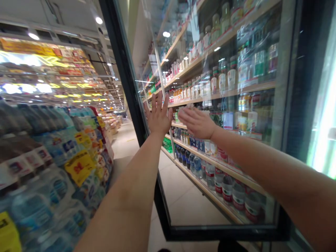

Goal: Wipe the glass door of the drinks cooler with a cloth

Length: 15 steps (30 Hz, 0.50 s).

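Observation:
A glass cooler door with a black frame stands swung open in front of me. My left hand lies against the glass near the frame's left edge, fingers spread and holding nothing. To its right, my right hand is stretched flat towards the pane, with a pale crumpled wipe showing at its fingertips. The wipe is mostly hidden under the fingers and slightly blurred, so its material is unclear. Through the glass, or mirrored in it, appear shelves of bottled drinks.
On the left, stacked packs of bottled water with yellow price signs flank a tiled aisle. A lit cooler interior glows at the far right. The door's black bottom rail sits just above the floor.

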Motion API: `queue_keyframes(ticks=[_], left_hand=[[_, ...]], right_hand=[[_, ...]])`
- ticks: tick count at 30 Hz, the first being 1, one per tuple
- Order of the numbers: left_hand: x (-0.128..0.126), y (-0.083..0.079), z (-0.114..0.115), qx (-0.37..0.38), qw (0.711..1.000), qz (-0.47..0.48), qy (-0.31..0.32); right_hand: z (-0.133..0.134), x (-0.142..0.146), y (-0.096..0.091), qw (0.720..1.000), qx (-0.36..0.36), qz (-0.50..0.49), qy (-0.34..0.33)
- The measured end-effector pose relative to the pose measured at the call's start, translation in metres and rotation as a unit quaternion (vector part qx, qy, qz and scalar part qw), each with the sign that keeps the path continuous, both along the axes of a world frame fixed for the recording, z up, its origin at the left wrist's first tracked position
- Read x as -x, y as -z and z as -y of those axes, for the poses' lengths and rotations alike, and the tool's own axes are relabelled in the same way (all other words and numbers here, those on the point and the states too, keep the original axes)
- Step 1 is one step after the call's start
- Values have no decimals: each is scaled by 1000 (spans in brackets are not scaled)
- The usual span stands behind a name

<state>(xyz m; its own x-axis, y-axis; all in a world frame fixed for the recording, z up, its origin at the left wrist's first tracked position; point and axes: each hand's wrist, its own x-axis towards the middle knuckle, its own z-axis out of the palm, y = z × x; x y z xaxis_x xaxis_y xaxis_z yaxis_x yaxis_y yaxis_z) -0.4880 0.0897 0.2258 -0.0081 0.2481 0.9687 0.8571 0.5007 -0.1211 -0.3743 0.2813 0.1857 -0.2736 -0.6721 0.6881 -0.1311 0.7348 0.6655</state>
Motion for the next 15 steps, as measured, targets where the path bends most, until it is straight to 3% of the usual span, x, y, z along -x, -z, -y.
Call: queue_keyframes(ticks=[2, 3, 4, 6, 8, 10, 12, 15], left_hand=[[1, 1, 0, 1, 1000, 1, -2], [1, 1, 0, 2, 1000, 1, -3], [1, 1, 0, 3, 1000, 0, -6], [1, 1, -1, 6, 1000, -4, -11], [1, 0, -2, 9, 1000, -8, -16], [1, -2, -3, 10, 1000, -9, -23], [3, -1, -1, 14, 999, -11, -30], [8, 13, 7, 38, 999, -21, -33]], right_hand=[[1, 3, 0, 984, -162, 77, -22], [3, 4, 0, 980, -182, 83, -23], [5, 5, -1, 986, -153, 64, -14], [14, 6, -2, 1000, 6, -20, 17], [22, 7, -1, 982, 158, -95, 44], [28, 8, 2, 971, 201, -118, 61], [29, 11, 6, 985, 129, -96, 69], [26, 14, 11, 996, -62, -35, 54]])
